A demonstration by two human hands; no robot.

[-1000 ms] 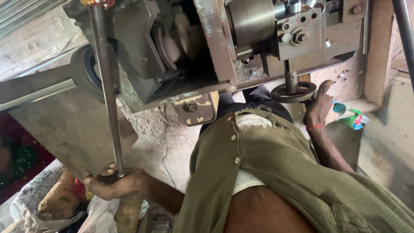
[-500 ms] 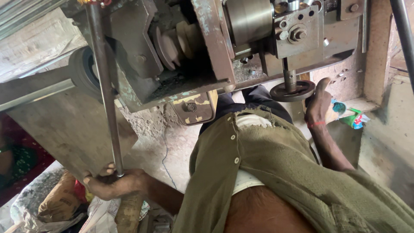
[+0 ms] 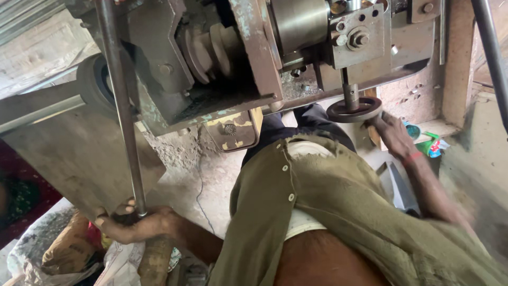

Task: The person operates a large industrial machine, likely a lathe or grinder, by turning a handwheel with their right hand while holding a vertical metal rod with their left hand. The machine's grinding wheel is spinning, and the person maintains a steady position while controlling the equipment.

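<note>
Left hand (image 3: 138,226) at lower left, fingers wrapped tight round bottom end of long steel lever rod (image 3: 119,106); rod's long axis runs up and slightly left from fist to machine top, bare grey metal, smooth, dull

Right hand (image 3: 392,135) at upper right, fingers curled on rim of small round handwheel (image 3: 354,109); wheel dark, flat, hung on short vertical spindle under machine head (image 3: 296,37), just above and left of hand

Stepped pulley (image 3: 211,50) sits between rod and wheel; hands well apart, olive shirt (image 3: 338,212) between
</note>
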